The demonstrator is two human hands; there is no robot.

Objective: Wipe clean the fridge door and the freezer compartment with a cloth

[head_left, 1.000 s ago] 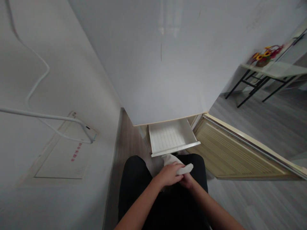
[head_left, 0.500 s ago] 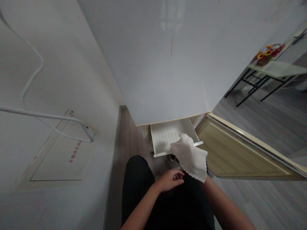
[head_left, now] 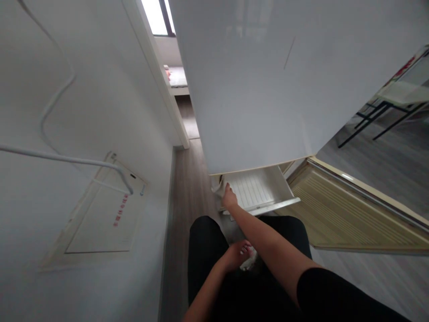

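Right now, we have our right hand (head_left: 229, 197) stretched out to the left side of the pulled-out drawer (head_left: 261, 184), its fingers clamped on a white cloth (head_left: 218, 188). The cloth is bunched at the drawer's left wall; we cannot tell whether any of it reaches down inside. Within the drawer, we see a white floor with long ridges running front to back, and the far part slides in beneath the big white front of the fridge (head_left: 258, 98). Low on the right, the fridge's lower door (head_left: 358, 210) stands wide open, its yellowish ribbed inner side facing us.

Our left hand (head_left: 236, 254) is over our lap, between the knees, fingers curled; we cannot tell whether they grip anything. Just beside them is a pale, crinkled thing (head_left: 248, 262), partly hidden, so we cannot make out whether it is a container.
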